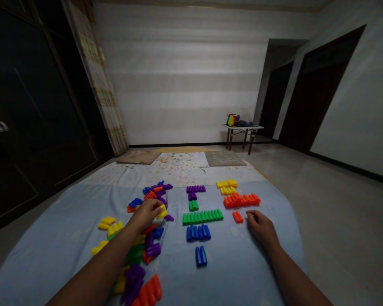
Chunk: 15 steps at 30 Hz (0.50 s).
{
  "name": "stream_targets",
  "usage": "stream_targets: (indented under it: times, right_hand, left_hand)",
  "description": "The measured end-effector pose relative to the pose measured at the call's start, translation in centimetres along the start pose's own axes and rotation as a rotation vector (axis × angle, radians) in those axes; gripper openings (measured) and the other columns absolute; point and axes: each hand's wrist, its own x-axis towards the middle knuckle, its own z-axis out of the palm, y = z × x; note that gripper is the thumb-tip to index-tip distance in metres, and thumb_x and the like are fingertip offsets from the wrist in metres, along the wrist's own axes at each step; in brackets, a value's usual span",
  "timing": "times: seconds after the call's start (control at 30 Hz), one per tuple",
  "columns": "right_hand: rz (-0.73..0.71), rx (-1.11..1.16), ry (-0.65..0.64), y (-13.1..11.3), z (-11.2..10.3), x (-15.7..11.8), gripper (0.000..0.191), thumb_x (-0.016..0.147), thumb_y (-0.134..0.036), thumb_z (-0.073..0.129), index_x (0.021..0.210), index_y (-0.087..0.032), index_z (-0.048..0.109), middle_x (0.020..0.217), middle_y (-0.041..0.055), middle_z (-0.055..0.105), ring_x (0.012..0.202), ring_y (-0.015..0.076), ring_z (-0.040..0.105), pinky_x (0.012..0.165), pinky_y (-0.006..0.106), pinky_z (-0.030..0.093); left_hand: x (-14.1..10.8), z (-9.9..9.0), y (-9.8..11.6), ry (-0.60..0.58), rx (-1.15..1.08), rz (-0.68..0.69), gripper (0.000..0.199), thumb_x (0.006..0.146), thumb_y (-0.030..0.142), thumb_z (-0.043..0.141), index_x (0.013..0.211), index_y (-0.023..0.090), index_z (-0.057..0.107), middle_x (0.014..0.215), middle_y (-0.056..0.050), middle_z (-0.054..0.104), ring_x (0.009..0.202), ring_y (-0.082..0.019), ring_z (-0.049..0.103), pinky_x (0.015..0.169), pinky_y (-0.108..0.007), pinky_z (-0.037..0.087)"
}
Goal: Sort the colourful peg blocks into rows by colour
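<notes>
My left hand point(149, 211) is over the mixed pile at the left, its fingers closed on a yellow piece point(162, 211). Beside two orange pieces point(238, 217), my right hand point(258, 222) rests on the cloth with its fingers curled together; what they hold, if anything, is too small to tell. Rows sorted by colour lie between the hands: purple point(195, 188), green point(203, 217) and blue point(198, 233), with a blue pair point(201, 256) nearer me. Yellow rows point(227, 184) and an orange row point(241, 200) lie farther right.
Loose purple point(134, 280), orange point(150, 292) and yellow pieces point(115, 228) lie around my left forearm. Two flat boards point(139, 157) point(225, 158) are at the table's far edge. Beyond stands a small table point(257, 127) with a colourful bag point(232, 120).
</notes>
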Motion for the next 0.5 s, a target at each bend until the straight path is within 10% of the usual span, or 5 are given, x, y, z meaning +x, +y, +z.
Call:
stream_targets:
  times: [0.3,0.5]
  right_hand:
    - [0.004,0.02,-0.029,0.2,0.0,0.1,0.039,0.077,-0.044,0.04,0.094,-0.02,0.065,0.078,0.0043,0.069,0.071,0.0184,0.062,0.065,0.027,0.043]
    - [0.004,0.02,-0.016,-0.1,-0.3,0.0,0.038,0.075,-0.044,0.041,0.089,-0.019,0.066,0.073,0.0039,0.068,0.066,0.0179,0.061,0.062,0.026,0.043]
  left_hand:
    - [-0.8,0.8,1.0,0.003,-0.331,-0.016,0.042,0.07,0.051,0.049,0.09,0.015,0.055,0.088,-0.007,0.066,0.081,-0.019,0.062,0.073,-0.031,0.048]
    - [-3.7,2.6,2.2,-0.047,-0.053,0.181,0.019,0.077,0.034,0.048,0.089,0.023,0.056,0.096,-0.003,0.064,0.094,-0.019,0.057,0.085,-0.03,0.041]
